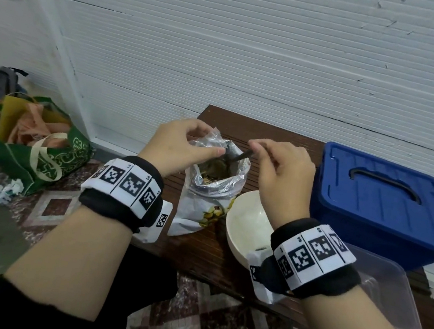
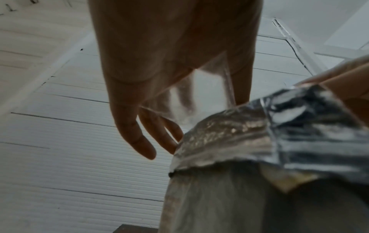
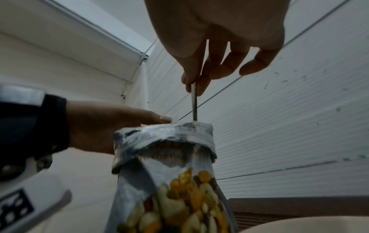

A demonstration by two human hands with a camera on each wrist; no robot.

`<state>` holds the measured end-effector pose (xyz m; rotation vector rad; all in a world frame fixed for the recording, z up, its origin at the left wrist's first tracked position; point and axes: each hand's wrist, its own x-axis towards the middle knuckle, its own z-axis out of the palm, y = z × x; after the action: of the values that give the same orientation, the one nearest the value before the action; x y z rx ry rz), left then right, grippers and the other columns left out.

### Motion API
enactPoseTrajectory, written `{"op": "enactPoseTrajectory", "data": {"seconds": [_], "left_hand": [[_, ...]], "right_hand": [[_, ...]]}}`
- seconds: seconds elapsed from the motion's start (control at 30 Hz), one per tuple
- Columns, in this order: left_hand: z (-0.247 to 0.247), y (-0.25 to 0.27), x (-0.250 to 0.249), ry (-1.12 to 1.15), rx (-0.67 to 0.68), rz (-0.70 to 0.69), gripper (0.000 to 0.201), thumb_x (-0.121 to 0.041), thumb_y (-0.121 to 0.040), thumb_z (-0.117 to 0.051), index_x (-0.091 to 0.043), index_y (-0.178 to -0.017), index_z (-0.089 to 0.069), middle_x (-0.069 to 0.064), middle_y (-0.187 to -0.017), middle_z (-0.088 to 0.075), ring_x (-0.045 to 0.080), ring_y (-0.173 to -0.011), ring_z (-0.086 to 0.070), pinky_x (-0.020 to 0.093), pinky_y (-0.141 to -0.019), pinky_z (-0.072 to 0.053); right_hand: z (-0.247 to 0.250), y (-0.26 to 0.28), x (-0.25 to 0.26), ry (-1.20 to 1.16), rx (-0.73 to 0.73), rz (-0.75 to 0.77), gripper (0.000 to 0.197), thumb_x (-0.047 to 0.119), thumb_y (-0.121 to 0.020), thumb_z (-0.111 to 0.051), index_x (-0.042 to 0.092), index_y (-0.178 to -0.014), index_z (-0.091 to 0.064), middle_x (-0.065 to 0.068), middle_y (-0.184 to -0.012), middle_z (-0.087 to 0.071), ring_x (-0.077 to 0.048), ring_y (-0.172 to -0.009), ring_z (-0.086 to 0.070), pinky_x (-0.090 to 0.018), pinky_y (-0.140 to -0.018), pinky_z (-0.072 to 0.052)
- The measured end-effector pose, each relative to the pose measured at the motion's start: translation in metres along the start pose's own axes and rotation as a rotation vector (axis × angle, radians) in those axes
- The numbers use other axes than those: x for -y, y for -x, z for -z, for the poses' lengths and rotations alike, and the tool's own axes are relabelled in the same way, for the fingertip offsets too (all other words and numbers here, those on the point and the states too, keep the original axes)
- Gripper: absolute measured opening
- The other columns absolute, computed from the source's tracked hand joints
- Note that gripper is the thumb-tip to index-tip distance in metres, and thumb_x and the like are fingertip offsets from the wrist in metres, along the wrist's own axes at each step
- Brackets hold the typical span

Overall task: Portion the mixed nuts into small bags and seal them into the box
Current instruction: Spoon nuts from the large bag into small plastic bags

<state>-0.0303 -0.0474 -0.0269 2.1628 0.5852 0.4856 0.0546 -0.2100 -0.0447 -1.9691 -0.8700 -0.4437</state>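
Foil lines the opened nut bag (image 1: 212,180), which stands upright on the brown tabletop (image 1: 276,134) near the middle of the head view, with mixed nuts visible inside its mouth and a picture of nuts printed on its white front. The bag's rim at about 10 o'clock is pinched between thumb and fingers of the left hand (image 1: 182,145); in the left wrist view a piece of clear plastic (image 2: 201,94) is also seen against that hand's fingers (image 2: 137,137), though what it belongs to cannot be told. A thin dark utensil handle (image 1: 241,157) is held by the right hand (image 1: 279,171) in a narrow grip of thumb and forefinger, while the other fingers are loosely curled; the handle runs down into the bag from 2 o'clock, and its working end is hidden among the nuts. A white bowl (image 1: 246,222) is placed just beside the bag at its 4 o'clock. A blue box (image 1: 384,206) with its lid on and a dark handle in the lid is set at 3 o'clock, well apart from the bag. A clear plastic container (image 1: 388,291) lies at 5 o'clock, in front of the box. On the patterned floor at 9 o'clock a green tote bag (image 1: 42,155) stuffed with other bags is seen, with crumpled paper (image 1: 5,190) near it.
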Motion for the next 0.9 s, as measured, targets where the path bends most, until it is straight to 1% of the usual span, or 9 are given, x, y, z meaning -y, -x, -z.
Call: {"op": "enactPoseTrajectory", "data": {"seconds": [0.1,0.27,0.37,0.47,0.57,0.67,0.77,0.83,0.9], "left_hand": [[0.0,-0.001,0.001,-0.018,0.007,-0.006,0.036,-0.045,-0.072,-0.078,-0.031,-0.102,-0.063,-0.022,-0.094,-0.061,-0.009,-0.086,-0.053,0.004,-0.066,-0.036],[-0.003,-0.001,-0.001,-0.032,0.044,0.0,0.041,-0.046,-0.072,-0.078,-0.029,-0.107,-0.066,-0.019,-0.1,-0.064,-0.009,-0.088,-0.054,0.006,-0.069,-0.037],[-0.005,0.0,-0.004,-0.032,0.055,-0.011,0.035,-0.045,-0.072,-0.078,-0.032,-0.103,-0.067,-0.022,-0.092,-0.063,-0.011,-0.084,-0.055,0.004,-0.064,-0.038],[-0.007,0.002,-0.009,-0.033,0.07,-0.032,0.028,-0.043,-0.073,-0.078,-0.035,-0.096,-0.064,-0.024,-0.086,-0.061,-0.012,-0.079,-0.054,-0.003,-0.06,-0.037],[-0.01,0.003,-0.012,-0.038,0.076,-0.052,0.029,-0.042,-0.073,-0.078,-0.034,-0.098,-0.065,-0.025,-0.084,-0.06,-0.012,-0.078,-0.054,-0.005,-0.06,-0.036],[-0.011,0.005,-0.014,-0.045,0.076,-0.067,0.029,-0.042,-0.074,-0.078,-0.033,-0.098,-0.066,-0.025,-0.082,-0.06,-0.01,-0.079,-0.055,-0.005,-0.059,-0.035],[-0.013,0.005,-0.015,-0.052,0.073,-0.086,0.026,-0.042,-0.074,-0.078,-0.036,-0.094,-0.065,-0.026,-0.084,-0.061,-0.009,-0.082,-0.056,-0.002,-0.061,-0.038],[-0.014,0.005,-0.015,-0.066,0.079,-0.089,0.026,-0.044,-0.074,-0.077,-0.037,-0.095,-0.064,-0.025,-0.088,-0.061,-0.008,-0.086,-0.056,0.003,-0.067,-0.039],[-0.014,0.005,-0.014,-0.084,0.083,-0.098,0.027,-0.044,-0.074,-0.076,-0.035,-0.097,-0.065,-0.024,-0.091,-0.06,-0.007,-0.09,-0.055,0.007,-0.072,-0.039]], "right_hand": [[-0.006,0.009,0.0,0.116,0.099,0.113,0.022,0.034,-0.091,-0.054,0.025,-0.089,-0.074,0.009,-0.079,-0.067,-0.02,-0.082,-0.051,-0.033,-0.073,-0.024],[-0.007,0.014,-0.008,-0.046,0.136,-0.057,0.019,0.027,-0.093,-0.057,0.021,-0.092,-0.075,0.005,-0.082,-0.07,-0.022,-0.089,-0.055,-0.05,-0.083,-0.043],[0.0,0.01,-0.014,-0.079,0.107,-0.163,0.02,0.026,-0.095,-0.055,0.021,-0.09,-0.075,0.005,-0.079,-0.07,-0.025,-0.089,-0.06,-0.05,-0.086,-0.045],[0.005,0.006,-0.015,-0.07,0.177,-0.227,0.021,0.029,-0.095,-0.055,0.021,-0.09,-0.074,0.004,-0.078,-0.07,-0.024,-0.09,-0.061,-0.051,-0.091,-0.044],[0.009,0.003,-0.015,-0.079,0.296,-0.287,0.023,0.03,-0.095,-0.054,0.02,-0.094,-0.075,0.003,-0.084,-0.072,-0.016,-0.09,-0.063,-0.046,-0.094,-0.045],[0.01,0.004,-0.017,-0.104,0.284,-0.316,0.024,0.028,-0.096,-0.052,0.02,-0.091,-0.074,0.004,-0.081,-0.072,-0.014,-0.087,-0.064,-0.043,-0.091,-0.048],[0.011,0.005,-0.02,-0.112,0.213,-0.382,0.027,0.027,-0.098,-0.049,0.019,-0.088,-0.073,0.013,-0.069,-0.064,0.0,-0.07,-0.058,-0.024,-0.075,-0.048],[0.013,0.003,-0.022,-0.139,0.185,-0.424,0.028,0.024,-0.099,-0.047,0.016,-0.086,-0.071,0.014,-0.064,-0.061,0.006,-0.06,-0.054,-0.01,-0.059,-0.037],[0.013,0.002,-0.023,-0.181,0.156,-0.456,0.029,0.023,-0.099,-0.047,0.014,-0.084,-0.07,0.011,-0.066,-0.064,0.005,-0.064,-0.055,-0.012,-0.064,-0.038]]}}
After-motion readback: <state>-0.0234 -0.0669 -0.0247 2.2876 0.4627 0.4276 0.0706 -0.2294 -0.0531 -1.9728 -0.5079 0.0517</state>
